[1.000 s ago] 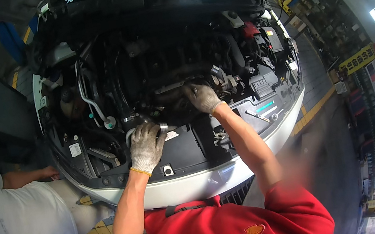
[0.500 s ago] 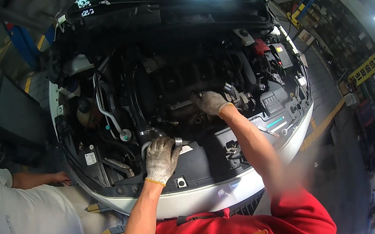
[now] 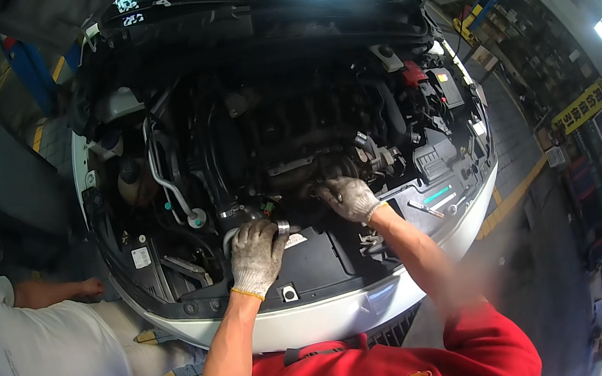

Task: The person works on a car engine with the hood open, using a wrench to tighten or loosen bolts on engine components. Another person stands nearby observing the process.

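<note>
Right hand (image 3: 351,199) has drawn closer to the car's white bumper (image 3: 286,335).

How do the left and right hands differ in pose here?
The left hand sits lower in the picture; the right hand higher. The left hand points nearly straight ahead; the right hand angles leftward. Beside the left hand is a silver ring; beside the right hand, dark engine parts. Both wear soiled, pale gloves.

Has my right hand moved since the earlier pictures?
Yes. Judged against the car's white front bumper, the right hand has come nearer to it, toward the person's body.
</note>
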A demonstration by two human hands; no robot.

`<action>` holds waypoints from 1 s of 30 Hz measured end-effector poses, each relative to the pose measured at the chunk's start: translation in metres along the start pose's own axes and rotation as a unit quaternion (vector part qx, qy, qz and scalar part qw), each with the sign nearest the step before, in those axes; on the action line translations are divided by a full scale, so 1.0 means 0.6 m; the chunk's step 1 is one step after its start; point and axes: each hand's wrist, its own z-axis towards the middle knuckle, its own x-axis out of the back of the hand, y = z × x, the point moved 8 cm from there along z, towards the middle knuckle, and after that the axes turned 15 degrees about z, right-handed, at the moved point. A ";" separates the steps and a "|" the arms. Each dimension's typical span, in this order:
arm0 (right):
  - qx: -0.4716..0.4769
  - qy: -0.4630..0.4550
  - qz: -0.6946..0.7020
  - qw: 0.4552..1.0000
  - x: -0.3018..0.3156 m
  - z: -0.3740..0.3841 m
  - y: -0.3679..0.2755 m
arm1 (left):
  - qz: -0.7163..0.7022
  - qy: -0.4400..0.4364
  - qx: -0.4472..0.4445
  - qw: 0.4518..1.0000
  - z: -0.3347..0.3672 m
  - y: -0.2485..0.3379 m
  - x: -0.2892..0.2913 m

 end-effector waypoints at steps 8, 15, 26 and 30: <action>-0.032 -0.101 -0.058 0.993 -0.009 0.061 -0.003 | 0.013 0.028 -0.023 0.999 0.003 0.007 0.005; -0.034 -0.034 0.032 0.998 0.011 0.035 -0.004 | 0.031 0.057 -0.021 0.998 0.000 0.005 0.012; -0.129 -0.118 0.029 0.984 0.040 0.178 -0.035 | 0.018 0.030 -0.013 0.999 0.004 0.006 0.010; -0.082 -0.149 -0.056 0.984 -0.015 0.226 0.072 | 0.019 0.036 -0.022 0.999 0.007 0.013 0.006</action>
